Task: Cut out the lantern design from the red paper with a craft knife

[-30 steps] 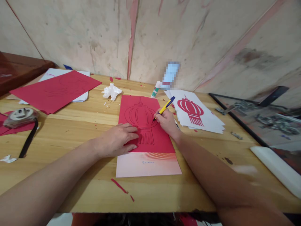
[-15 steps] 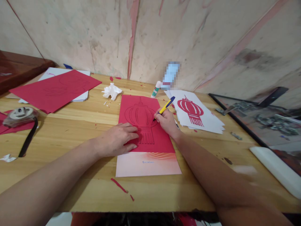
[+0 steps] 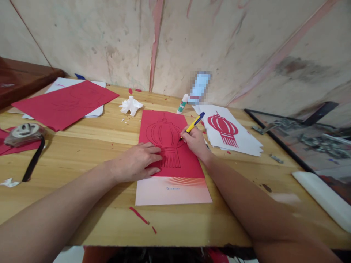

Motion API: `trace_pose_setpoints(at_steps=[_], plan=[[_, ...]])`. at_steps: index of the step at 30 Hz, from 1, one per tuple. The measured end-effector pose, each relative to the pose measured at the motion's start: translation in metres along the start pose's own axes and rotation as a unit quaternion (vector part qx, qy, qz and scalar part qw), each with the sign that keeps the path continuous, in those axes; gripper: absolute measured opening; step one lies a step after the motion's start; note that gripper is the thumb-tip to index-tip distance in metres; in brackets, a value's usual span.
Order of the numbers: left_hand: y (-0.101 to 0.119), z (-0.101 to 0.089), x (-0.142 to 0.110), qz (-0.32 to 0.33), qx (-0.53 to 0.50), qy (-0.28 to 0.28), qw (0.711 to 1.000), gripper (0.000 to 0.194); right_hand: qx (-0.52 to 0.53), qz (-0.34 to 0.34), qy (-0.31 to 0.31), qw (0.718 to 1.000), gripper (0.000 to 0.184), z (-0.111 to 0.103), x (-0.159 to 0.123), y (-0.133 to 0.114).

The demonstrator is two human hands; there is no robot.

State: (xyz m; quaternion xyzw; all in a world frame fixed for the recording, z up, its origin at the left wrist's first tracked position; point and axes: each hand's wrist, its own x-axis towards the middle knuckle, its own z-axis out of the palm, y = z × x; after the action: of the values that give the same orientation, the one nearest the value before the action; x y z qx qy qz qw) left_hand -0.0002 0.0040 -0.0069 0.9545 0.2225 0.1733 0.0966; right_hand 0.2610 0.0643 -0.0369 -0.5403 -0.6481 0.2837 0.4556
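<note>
In the head view a red sheet of paper (image 3: 170, 146) lies in front of me, with a lantern outlined on it in dark lines. My right hand (image 3: 196, 141) is closed around a yellow pen with a blue end (image 3: 194, 123). Its dark tip is at the right side of the lantern's body, on or just above the paper. My left hand (image 3: 139, 160) rests flat on the sheet's left part, fingers apart, the fingertips beside the lantern's fringe. Under the red sheet a pale booklet or sheet with an orange pattern (image 3: 172, 195) sticks out toward me.
A red lantern cutout (image 3: 223, 126) lies on white sheets at the right. Behind are a glue stick (image 3: 182, 104), a blurred-out device (image 3: 200, 87) and crumpled tissue (image 3: 131, 106). Another drawn red sheet (image 3: 65, 104) and a tape measure (image 3: 26, 135) lie left, a black-framed panel (image 3: 279, 142) right.
Almost nothing differs. The whole view has shifted very slightly; both hands, the pen and the red sheet keep their places.
</note>
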Motion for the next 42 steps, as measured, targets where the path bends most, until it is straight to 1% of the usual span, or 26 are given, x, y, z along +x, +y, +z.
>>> trace_pose_setpoints(at_steps=[5,13,17,24,28,34,42], plan=[[-0.0007,0.0012,-0.0002,-0.002,-0.012,0.003,1.0,0.021,0.0,0.004,-0.007,1.0,0.011,-0.0002,0.0006,-0.0001],[-0.0013,0.0013,-0.0012,0.001,-0.021,0.007,1.0,0.023,0.002,0.0,0.006,1.0,0.01,0.0003,0.0016,0.005],[-0.0004,0.0001,-0.0008,-0.001,-0.024,0.003,1.0,0.024,0.004,0.009,-0.002,1.0,0.01,0.0004,0.0023,0.0059],[-0.0004,0.0003,-0.0004,0.002,-0.009,-0.002,1.0,0.023,0.007,0.006,0.0,1.0,0.011,0.0009,0.0018,0.0053],[-0.0008,0.0012,-0.0005,-0.003,-0.016,0.005,1.0,0.023,0.005,0.005,0.001,1.0,0.01,0.0007,0.002,0.0072],[-0.0007,0.0015,-0.0005,0.003,0.016,0.005,1.0,0.022,0.009,0.009,-0.006,1.0,0.01,0.0004,0.0023,0.0064],[0.0,0.0005,0.0001,0.006,0.015,0.007,1.0,0.022,0.009,0.007,-0.001,1.0,0.011,0.0006,0.0017,0.0068]])
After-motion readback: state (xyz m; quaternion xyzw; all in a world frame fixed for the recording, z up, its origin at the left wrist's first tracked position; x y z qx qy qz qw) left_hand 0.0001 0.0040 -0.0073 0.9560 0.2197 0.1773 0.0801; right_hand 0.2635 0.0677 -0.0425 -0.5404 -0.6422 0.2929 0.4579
